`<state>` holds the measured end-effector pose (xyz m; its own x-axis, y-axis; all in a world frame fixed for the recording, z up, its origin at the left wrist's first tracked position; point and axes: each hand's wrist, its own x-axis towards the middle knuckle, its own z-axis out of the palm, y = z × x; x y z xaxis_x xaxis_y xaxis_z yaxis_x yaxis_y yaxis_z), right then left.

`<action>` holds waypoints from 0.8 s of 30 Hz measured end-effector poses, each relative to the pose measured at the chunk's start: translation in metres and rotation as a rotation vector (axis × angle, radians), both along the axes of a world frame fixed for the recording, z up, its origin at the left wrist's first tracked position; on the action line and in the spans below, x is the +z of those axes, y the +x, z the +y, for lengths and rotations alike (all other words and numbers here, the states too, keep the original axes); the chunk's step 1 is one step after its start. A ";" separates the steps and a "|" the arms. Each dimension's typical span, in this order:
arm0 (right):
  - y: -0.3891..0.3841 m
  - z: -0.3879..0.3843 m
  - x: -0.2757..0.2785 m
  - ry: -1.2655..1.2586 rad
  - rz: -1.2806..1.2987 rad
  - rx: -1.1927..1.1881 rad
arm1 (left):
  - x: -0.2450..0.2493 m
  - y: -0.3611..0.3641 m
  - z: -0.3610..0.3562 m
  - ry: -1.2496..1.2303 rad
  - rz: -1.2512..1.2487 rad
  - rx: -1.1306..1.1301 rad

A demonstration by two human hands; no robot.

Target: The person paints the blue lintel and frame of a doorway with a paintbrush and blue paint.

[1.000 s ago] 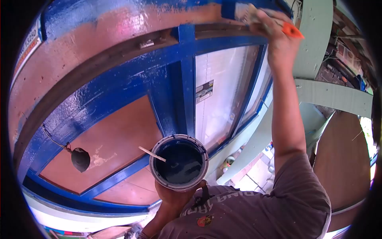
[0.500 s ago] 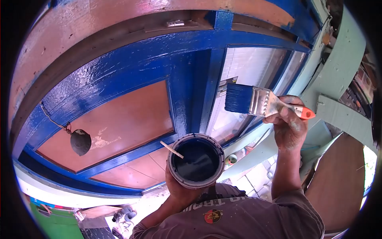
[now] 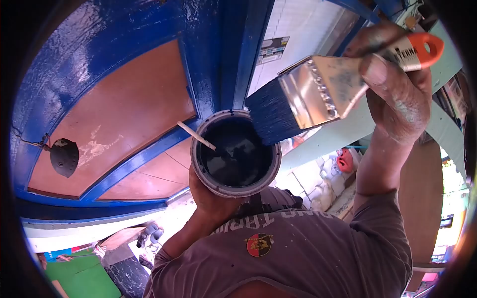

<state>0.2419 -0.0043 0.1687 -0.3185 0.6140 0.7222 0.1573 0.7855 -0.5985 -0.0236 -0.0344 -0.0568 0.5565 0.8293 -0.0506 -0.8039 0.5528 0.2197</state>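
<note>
My left hand (image 3: 211,196) grips a round paint bucket (image 3: 195,164) from below and the side, close in front of my chest. Dark blue paint (image 3: 238,166) fills part of it, and a thin wooden stick (image 3: 196,135) leans over its rim. In my right hand (image 3: 397,89), fingers closed around the handle, is a wide flat paintbrush (image 3: 320,92) with an orange handle end. Its blue-coated bristles point down to the left and overlap the bucket's right rim in this view.
Ahead stands a blue-painted wooden frame (image 3: 208,54) with brown panels (image 3: 119,119) and a glass pane (image 3: 303,30). A dark oval object (image 3: 64,157) hangs on a wire at the left. A red item (image 3: 345,160) lies low on the right, and a green surface (image 3: 82,275) is lower left.
The paintbrush has come nearer to me, its bristles now over the bucket's rim. My view has tilted downward, and the bucket appears higher and slightly left.
</note>
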 end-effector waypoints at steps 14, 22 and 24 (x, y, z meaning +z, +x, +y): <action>-0.068 0.007 -0.020 -0.288 -0.286 -0.094 | -0.005 -0.003 0.004 -0.015 0.025 -0.025; -0.062 -0.012 0.006 -0.369 0.069 -0.125 | -0.004 -0.001 0.007 -0.015 0.024 -0.041; -0.060 -0.009 0.005 -0.240 0.059 -0.088 | -0.003 0.001 0.008 -0.013 0.023 -0.039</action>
